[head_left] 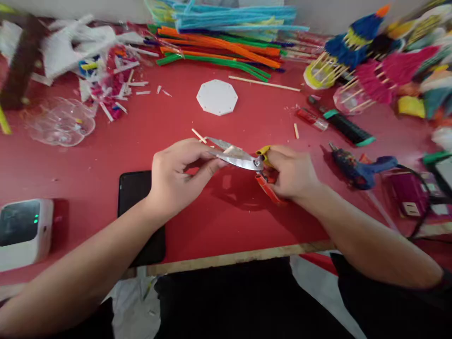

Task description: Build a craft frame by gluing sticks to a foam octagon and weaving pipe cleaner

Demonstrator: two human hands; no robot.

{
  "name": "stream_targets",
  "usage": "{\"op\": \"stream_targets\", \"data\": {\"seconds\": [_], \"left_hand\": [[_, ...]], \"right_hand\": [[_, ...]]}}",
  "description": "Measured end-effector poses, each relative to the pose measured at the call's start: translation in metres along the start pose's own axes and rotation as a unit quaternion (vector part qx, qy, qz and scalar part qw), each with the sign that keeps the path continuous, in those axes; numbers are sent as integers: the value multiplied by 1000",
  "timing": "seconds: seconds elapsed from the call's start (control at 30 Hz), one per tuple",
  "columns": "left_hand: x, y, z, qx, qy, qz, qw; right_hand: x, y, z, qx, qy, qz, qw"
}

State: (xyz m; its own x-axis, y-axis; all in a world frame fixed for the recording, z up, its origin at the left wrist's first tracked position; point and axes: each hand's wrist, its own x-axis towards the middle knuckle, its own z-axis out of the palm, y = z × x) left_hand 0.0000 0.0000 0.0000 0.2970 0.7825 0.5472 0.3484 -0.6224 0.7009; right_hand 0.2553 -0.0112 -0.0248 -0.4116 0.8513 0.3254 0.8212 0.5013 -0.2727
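My right hand point(291, 172) is closed round the handles of a pair of scissors point(243, 162), one yellow and one red. The parted blades point left toward my left hand point(180, 174). My left fingers are closed in a pinch at the blade tips. A short wooden stick point(198, 135) sticks out just past these fingers; its lower end is hidden by the fingers and blades. A small pale piece point(233, 149) shows between the blades, and I cannot tell whether it is part of the stick. Beyond my hands a white octagonal plate point(217, 97) with small holes lies flat.
Pipe cleaners point(219, 44) lie in a bundle at the back, a thin stick point(264, 84) before them. At right are a glue gun point(356, 167), a cutter knife point(349, 128) and decorated models point(353, 47). Scraps point(109, 80), a phone point(136, 188) and a white device point(26, 230) lie left.
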Motion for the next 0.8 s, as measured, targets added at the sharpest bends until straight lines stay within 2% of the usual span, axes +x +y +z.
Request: {"op": "stream_targets", "data": {"seconds": [0.13,0.23,0.37,0.57,0.8], "left_hand": [[0,1,1,-4,8,4,1000],[0,2,2,-41,5,-16,999],[-1,2,1,-49,-6,-41,998],[-2,0,-2,-13,-6,28,1000],[-1,-2,-3,3,-16,49,999]], "right_hand": [[2,0,-3,-3,-27,19,999],[1,2,-3,1,-41,29,999],[1,2,-3,11,-10,11,1000],[2,-3,-5,-18,37,-10,999],[1,-4,-3,-14,52,-20,998]]}}
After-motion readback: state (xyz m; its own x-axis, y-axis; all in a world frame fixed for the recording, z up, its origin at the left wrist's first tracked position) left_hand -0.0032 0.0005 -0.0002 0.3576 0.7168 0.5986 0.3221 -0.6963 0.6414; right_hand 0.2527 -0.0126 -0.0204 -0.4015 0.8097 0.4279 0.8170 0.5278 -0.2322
